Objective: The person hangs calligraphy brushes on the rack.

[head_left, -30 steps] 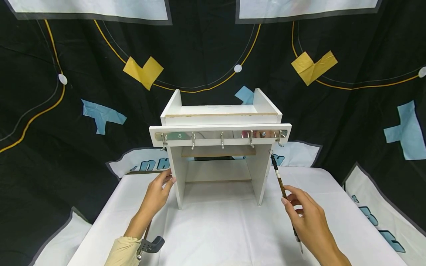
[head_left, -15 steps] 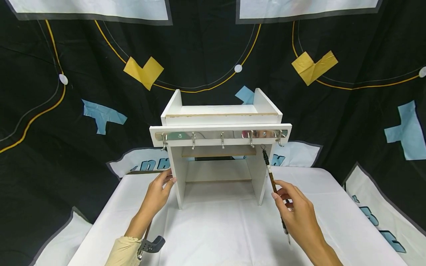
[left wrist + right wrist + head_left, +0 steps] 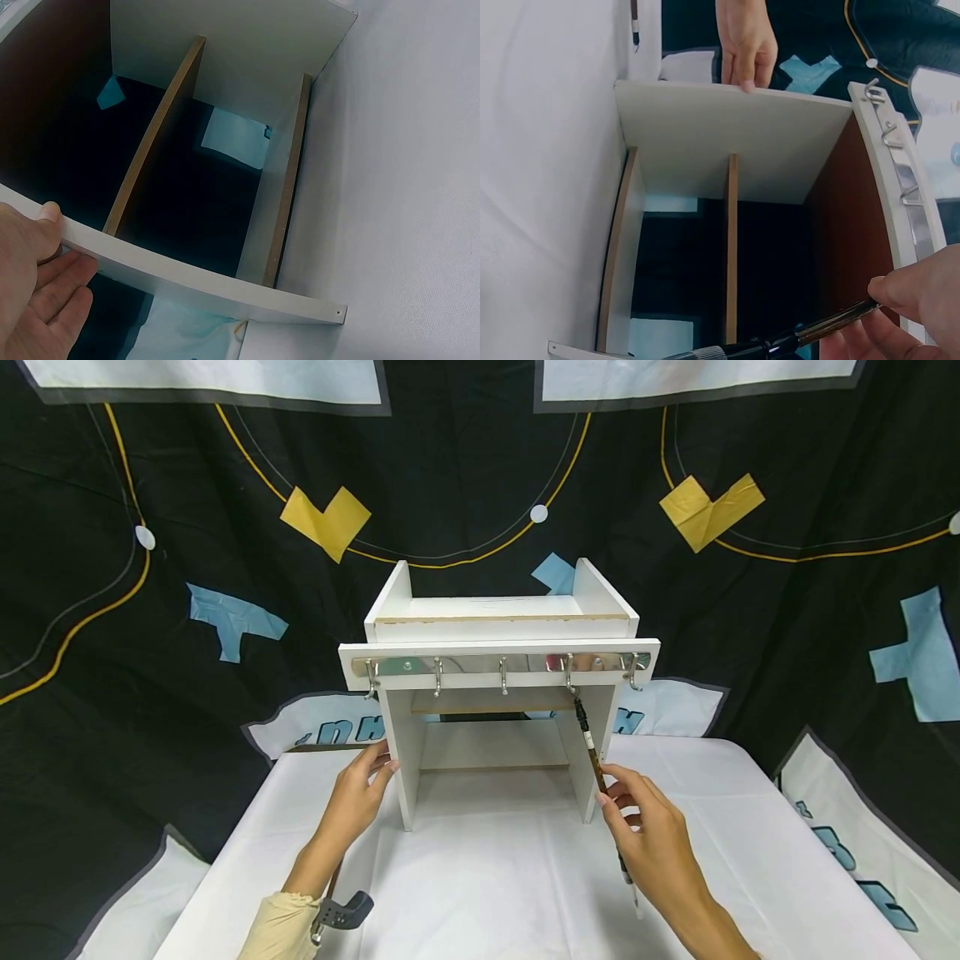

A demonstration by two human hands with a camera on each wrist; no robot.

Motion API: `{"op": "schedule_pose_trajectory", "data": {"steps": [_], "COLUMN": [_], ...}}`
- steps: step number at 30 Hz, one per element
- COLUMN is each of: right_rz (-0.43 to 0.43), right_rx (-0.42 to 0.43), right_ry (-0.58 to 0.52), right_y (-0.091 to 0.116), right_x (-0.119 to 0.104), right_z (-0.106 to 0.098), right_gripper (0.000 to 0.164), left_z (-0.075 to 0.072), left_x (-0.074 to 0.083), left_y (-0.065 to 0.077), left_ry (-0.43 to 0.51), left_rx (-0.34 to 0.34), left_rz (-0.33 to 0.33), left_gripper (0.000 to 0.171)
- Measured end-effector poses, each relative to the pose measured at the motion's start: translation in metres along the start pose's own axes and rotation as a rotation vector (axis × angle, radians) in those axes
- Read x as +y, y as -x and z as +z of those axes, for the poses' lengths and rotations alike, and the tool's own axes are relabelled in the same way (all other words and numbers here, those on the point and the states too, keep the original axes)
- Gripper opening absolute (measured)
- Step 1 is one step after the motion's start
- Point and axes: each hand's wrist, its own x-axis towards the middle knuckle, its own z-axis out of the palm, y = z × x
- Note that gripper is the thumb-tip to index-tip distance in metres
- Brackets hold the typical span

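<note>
My right hand (image 3: 652, 839) pinches a calligraphy brush (image 3: 595, 760) by its brown handle, pale tip pointing down. The brush's black upper end overlaps the lower part of a metal hook (image 3: 569, 672), second from the right on the hook rail (image 3: 468, 667). That rail runs along the front of a small white shelf (image 3: 502, 631). Thumb and fingers of my left hand (image 3: 356, 797) grip the front edge of the shelf's left side panel (image 3: 157, 262). In the right wrist view, the brush handle (image 3: 836, 321) crosses before the opening, with the thumb on it.
A white cloth covers the table (image 3: 495, 893) under the shelf. Another thin stick with a dark end (image 3: 635, 22) lies on the cloth near my left arm. Black curtain (image 3: 465, 460) with taped yellow and blue pieces hangs behind.
My right hand has carried the brush leftward, from beside the shelf's right panel to under the second hook from the right. The left hand has kept its grip on the panel.
</note>
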Motion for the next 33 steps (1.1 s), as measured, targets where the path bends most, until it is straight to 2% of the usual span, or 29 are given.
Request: {"op": "schedule_pose_trajectory", "data": {"steps": [10,33], "right_rz": [0.034,0.056], "right_rx": [-0.044,-0.057], "right_ry": [0.007,0.011], "right_y": [-0.002,-0.013], "right_x": [0.000,0.009], "right_z": [0.005,0.020], "right_gripper": [0.040,0.039], "left_z": [0.000,0.001], "left_x": [0.000,-0.001], "left_y": [0.000,0.000], "left_ry": [0.001,0.009], "left_rx": [-0.004,0.000], "left_rz": [-0.006,-0.007], "left_gripper": [0.045,0.045]}}
